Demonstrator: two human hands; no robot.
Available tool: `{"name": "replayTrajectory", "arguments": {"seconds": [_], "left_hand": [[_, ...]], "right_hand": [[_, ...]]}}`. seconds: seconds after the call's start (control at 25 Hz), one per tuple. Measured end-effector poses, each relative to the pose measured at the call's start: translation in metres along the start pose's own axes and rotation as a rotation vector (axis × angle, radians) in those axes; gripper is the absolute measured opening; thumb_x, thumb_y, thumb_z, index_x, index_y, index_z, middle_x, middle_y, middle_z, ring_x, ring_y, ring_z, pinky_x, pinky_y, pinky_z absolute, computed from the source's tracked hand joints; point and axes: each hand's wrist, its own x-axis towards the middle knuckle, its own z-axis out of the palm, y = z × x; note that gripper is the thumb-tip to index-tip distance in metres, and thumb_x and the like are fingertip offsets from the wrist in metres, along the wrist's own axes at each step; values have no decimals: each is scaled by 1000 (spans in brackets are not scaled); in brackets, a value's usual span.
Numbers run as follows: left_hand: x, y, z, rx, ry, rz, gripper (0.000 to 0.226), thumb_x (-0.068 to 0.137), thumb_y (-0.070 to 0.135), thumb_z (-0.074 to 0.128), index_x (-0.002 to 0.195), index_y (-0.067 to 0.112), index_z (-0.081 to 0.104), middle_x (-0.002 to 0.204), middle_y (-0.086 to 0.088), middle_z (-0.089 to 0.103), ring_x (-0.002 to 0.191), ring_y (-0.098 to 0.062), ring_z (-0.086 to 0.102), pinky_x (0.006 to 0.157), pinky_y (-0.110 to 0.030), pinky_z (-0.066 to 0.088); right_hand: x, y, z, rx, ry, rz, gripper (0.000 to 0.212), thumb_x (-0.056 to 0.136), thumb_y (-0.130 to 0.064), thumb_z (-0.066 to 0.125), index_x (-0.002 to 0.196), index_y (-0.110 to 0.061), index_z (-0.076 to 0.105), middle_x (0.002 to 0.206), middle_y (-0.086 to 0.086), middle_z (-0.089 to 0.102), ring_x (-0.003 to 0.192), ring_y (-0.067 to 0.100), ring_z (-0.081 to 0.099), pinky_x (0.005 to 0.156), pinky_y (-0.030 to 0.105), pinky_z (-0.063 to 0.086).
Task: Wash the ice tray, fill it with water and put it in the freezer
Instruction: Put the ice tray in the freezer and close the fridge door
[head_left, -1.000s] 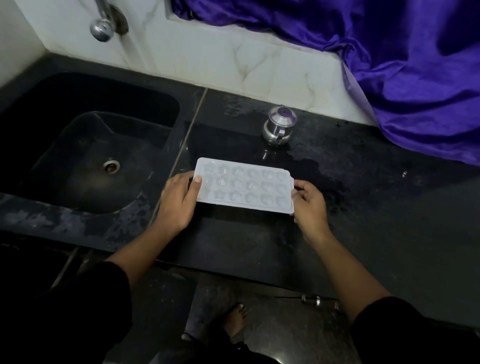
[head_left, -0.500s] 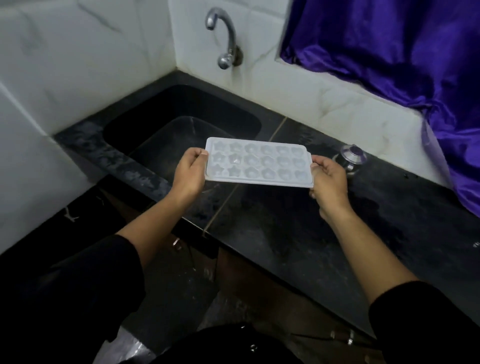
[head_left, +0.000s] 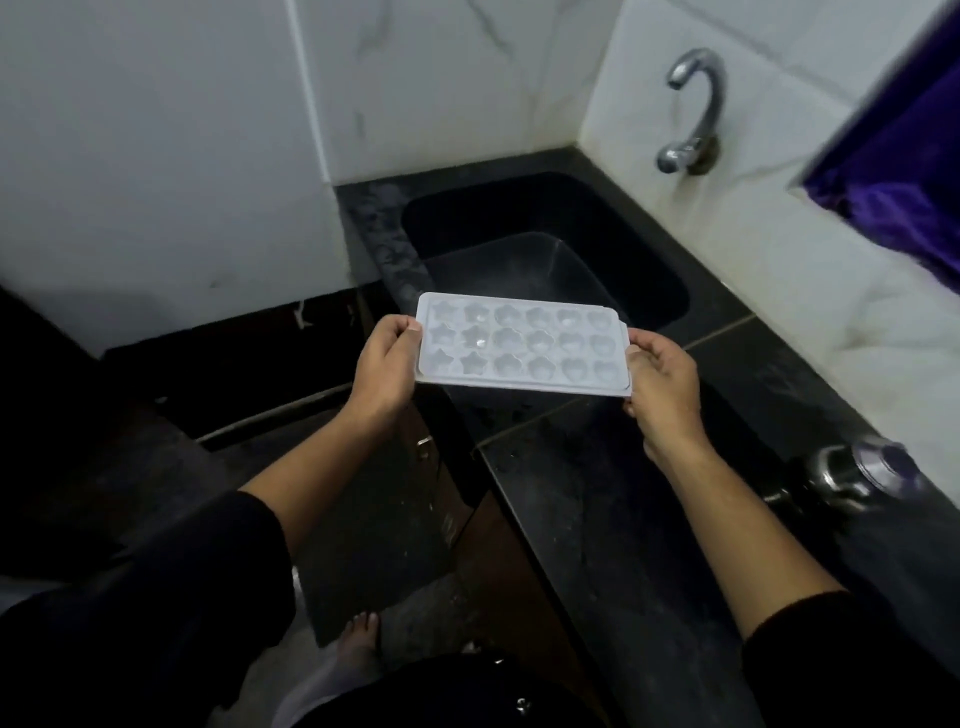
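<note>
**A:** What do we mark first?

**B:** The white plastic ice tray with star- and heart-shaped cells. We see it held level in the air, cells up, over the near edge of the black stone sink. It touches neither basin nor counter.

**A:** How do the hands stand?

**B:** The left hand pinches the tray's left short edge, thumb on the rim and fingers curled beneath. The right hand grips the right short edge in the same way. Neither palm is spread.

**A:** What has just changed?

**B:** A second ago the tray lay flat on the black stone counter, right of the sink and near the small steel pot with a purple lid, with a hand at each end. Half a second ago it was lifted above the seam between counter and basin. Now it hangs at the sink, well apart from the pot.

**A:** What do we infer for the task?

**B:** We judge the carry to the sink nearly complete and the washing not yet begun. No stream shows at the curved chrome tap on the white marble wall, and the tray is short of the spout. The next move likely calls for one hand to leave the tray for the tap. A purple satin cloth hangs at the right edge.
</note>
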Motion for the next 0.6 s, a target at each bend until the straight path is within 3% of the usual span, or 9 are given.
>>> {"name": "replayTrajectory", "arguments": {"seconds": [0.12, 0.24, 0.36, 0.6], "left_hand": [[-21, -16, -17, -8, 114, -13, 19, 109, 24, 48, 95, 21, 59, 95, 4, 62, 83, -9, 59, 69, -26, 49], [-43, -28, -35, -10, 221, -35, 19, 110, 24, 47, 95, 21, 58, 96, 4, 61, 82, -7, 58, 69, -24, 48], [-66, -41, -57, -19, 331, -75, 18, 110, 26, 47, 97, 21, 58, 97, 4, 62, 83, -8, 59, 71, -25, 48], [-117, -71, -112, -43, 523, -131, 18, 106, 33, 50, 92, 26, 59, 90, 5, 65, 82, -12, 60, 69, -32, 46]], "right_hand": [[8, 1, 18, -4, -135, -24, 24, 103, -14, 55, 118, -18, 72, 97, 2, 78, 70, 3, 69, 54, 15, 49], [10, 6, 39, -13, -249, -43, 24, 103, -14, 55, 119, -19, 72, 103, -1, 79, 93, 16, 76, 72, 29, 60], [6, 10, 66, -22, -359, -59, 24, 104, -13, 55, 121, -17, 72, 105, -1, 79, 97, 15, 76, 81, 35, 63], [-28, 9, 125, -40, -553, -107, 23, 104, -12, 55, 121, -16, 71, 100, -6, 78, 95, 13, 76, 74, 27, 61]]}}
